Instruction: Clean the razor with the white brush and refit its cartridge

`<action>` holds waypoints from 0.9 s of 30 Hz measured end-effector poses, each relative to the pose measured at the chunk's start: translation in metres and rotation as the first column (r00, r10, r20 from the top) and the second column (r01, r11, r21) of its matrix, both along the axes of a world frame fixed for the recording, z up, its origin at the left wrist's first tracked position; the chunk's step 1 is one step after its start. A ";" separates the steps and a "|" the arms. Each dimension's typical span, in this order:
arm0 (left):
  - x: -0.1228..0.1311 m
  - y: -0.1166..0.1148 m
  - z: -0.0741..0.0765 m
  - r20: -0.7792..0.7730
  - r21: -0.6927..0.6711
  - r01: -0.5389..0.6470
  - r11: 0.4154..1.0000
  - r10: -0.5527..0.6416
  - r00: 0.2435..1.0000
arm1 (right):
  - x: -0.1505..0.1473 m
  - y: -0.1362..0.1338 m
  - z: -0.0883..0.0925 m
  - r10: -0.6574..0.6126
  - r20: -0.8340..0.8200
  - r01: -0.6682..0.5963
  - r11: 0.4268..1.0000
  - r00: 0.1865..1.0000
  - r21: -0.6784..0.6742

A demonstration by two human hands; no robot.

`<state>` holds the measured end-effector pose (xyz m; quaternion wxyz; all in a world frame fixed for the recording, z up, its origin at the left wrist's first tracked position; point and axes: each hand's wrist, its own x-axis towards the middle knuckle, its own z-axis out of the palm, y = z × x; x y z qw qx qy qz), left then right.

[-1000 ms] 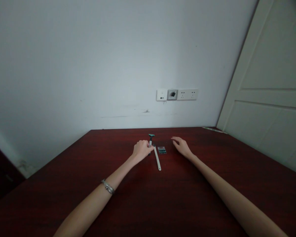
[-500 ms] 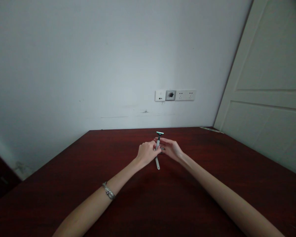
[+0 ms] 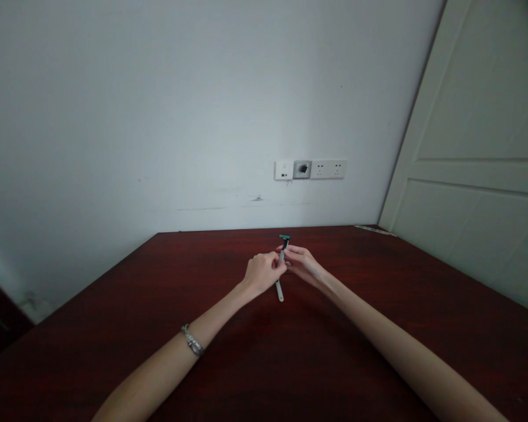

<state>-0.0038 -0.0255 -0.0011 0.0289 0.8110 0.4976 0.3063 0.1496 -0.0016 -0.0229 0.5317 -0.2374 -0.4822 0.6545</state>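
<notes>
A razor (image 3: pixel 281 258) with a pale grey handle and a dark green head is held up over the dark red table (image 3: pixel 246 346). Its head points away from me and the end of the handle points towards me. My left hand (image 3: pixel 262 271) pinches the middle of the handle between thumb and fingers. On the other side, my right hand (image 3: pixel 305 265) has its fingers closed around the upper handle, just below the head. Some of its fingertips are hidden behind the razor and my left hand.
A white wall stands behind the table, with a row of sockets (image 3: pixel 328 169) and a dark plug (image 3: pixel 303 169). A thin pale strip (image 3: pixel 375 230) lies at the back right edge, beside a white panelled door (image 3: pixel 475 170).
The razor's head has turned slightly, its bright face now looking dark green. My right hand's fingers have drawn in closer to the upper handle. The view has shifted a little.
</notes>
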 end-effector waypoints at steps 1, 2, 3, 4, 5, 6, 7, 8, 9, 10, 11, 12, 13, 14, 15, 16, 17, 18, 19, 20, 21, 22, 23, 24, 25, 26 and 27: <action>-0.001 0.001 -0.001 0.008 -0.003 0.009 1.000 -0.009 1.000 | 0.000 0.001 -0.001 -0.009 -0.005 0.009 1.000 1.000 -0.008; -0.002 0.003 -0.002 0.019 -0.010 0.018 1.000 -0.018 1.000 | 0.000 0.002 -0.002 -0.019 -0.009 0.019 1.000 1.000 -0.015; -0.003 0.005 -0.003 0.035 -0.018 0.026 1.000 -0.025 0.999 | 0.001 0.003 -0.002 -0.031 -0.011 0.031 0.999 0.999 -0.021; -0.004 0.007 -0.004 0.059 -0.028 0.032 0.999 -0.031 0.998 | 0.001 0.005 -0.003 -0.044 -0.011 0.044 0.999 0.999 -0.025; -0.005 0.010 -0.005 0.099 -0.045 0.041 0.998 -0.037 0.994 | 0.002 0.006 -0.003 -0.060 -0.010 0.059 0.998 0.998 -0.030; -0.006 0.014 -0.005 0.154 -0.069 0.056 0.996 -0.045 0.987 | 0.002 0.007 -0.003 -0.076 -0.012 0.076 0.997 0.997 -0.034; -0.008 0.019 -0.005 0.231 -0.104 0.076 0.992 -0.050 0.972 | 0.003 0.007 -0.002 -0.093 -0.017 0.093 0.995 0.995 -0.039; -0.010 0.023 -0.004 0.328 -0.158 0.109 0.981 -0.052 0.943 | 0.003 0.007 0.000 -0.110 -0.026 0.109 0.993 0.994 -0.042; -0.013 0.028 -0.003 0.432 -0.222 0.151 0.963 -0.042 0.901 | 0.002 0.007 0.002 -0.123 -0.038 0.122 0.992 0.992 -0.044; -0.017 0.034 0.000 0.537 -0.300 0.193 0.934 -0.002 0.844 | 0.002 0.005 0.004 -0.132 -0.050 0.129 0.991 0.990 -0.044; -0.021 0.039 0.002 0.633 -0.364 0.246 0.899 0.044 0.773 | 0.001 0.004 0.007 -0.134 -0.060 0.131 0.990 0.989 -0.042; -0.025 0.044 0.005 0.713 -0.408 0.319 0.855 0.081 0.696 | -0.001 0.001 0.009 -0.129 -0.067 0.126 0.991 0.989 -0.036; -0.030 0.048 0.009 0.779 -0.441 0.405 0.801 0.117 0.616 | -0.002 -0.001 0.012 -0.117 -0.069 0.115 0.993 0.991 -0.029; -0.034 0.053 0.012 0.828 -0.462 0.501 0.732 0.153 0.540 | -0.004 -0.003 0.013 -0.103 -0.066 0.101 0.995 0.993 -0.020; -0.037 0.057 0.015 0.857 -0.474 0.583 0.659 0.193 0.478 | -0.006 -0.005 0.014 -0.089 -0.060 0.089 0.996 0.994 -0.012; -0.038 0.062 0.017 0.871 -0.480 0.644 0.596 0.237 0.430 | -0.008 -0.007 0.015 -0.080 -0.053 0.080 0.997 0.995 -0.008; -0.038 0.066 0.020 0.880 -0.474 0.694 0.542 0.272 0.389 | -0.009 -0.008 0.015 -0.076 -0.048 0.076 0.997 0.996 -0.007; -0.036 0.069 0.021 0.885 -0.463 0.731 0.501 0.301 0.354 | -0.011 -0.008 0.014 -0.079 -0.043 0.079 0.997 0.996 -0.010; -0.032 0.073 0.022 0.888 -0.450 0.759 0.471 0.325 0.325 | -0.012 -0.008 0.012 -0.089 -0.039 0.088 0.996 0.995 -0.014; -0.027 0.075 0.022 0.892 -0.432 0.783 0.447 0.341 0.297 | -0.013 -0.008 0.011 -0.100 -0.036 0.100 0.995 0.994 -0.013; -0.021 0.078 0.022 0.893 -0.415 0.803 0.427 0.358 0.272 | -0.014 -0.007 0.009 -0.111 -0.033 0.111 0.994 0.993 -0.008; -0.015 0.079 0.021 0.894 -0.398 0.820 0.411 0.374 0.246 | -0.015 -0.006 0.008 -0.119 -0.031 0.119 0.993 0.992 -0.001; -0.009 0.080 0.019 0.897 -0.374 0.835 0.403 0.387 0.215 | -0.017 -0.006 0.006 -0.123 -0.027 0.123 0.992 0.992 0.004; -0.003 0.080 0.018 0.900 -0.349 0.849 0.398 0.395 0.185 | -0.018 -0.005 0.005 -0.123 -0.020 0.123 0.992 0.992 0.003; 0.002 0.080 0.016 0.903 -0.323 0.861 0.392 0.399 0.158 | -0.019 -0.006 0.004 -0.119 -0.010 0.119 0.993 0.993 -0.004; 0.005 0.080 0.014 0.907 -0.299 0.871 0.389 0.400 0.132 | -0.020 -0.006 0.004 -0.114 0.006 0.114 0.993 0.994 -0.022; 0.007 0.079 0.013 0.910 -0.278 0.881 0.384 0.398 0.114 | -0.021 -0.006 0.004 -0.103 0.030 0.105 0.993 0.994 -0.050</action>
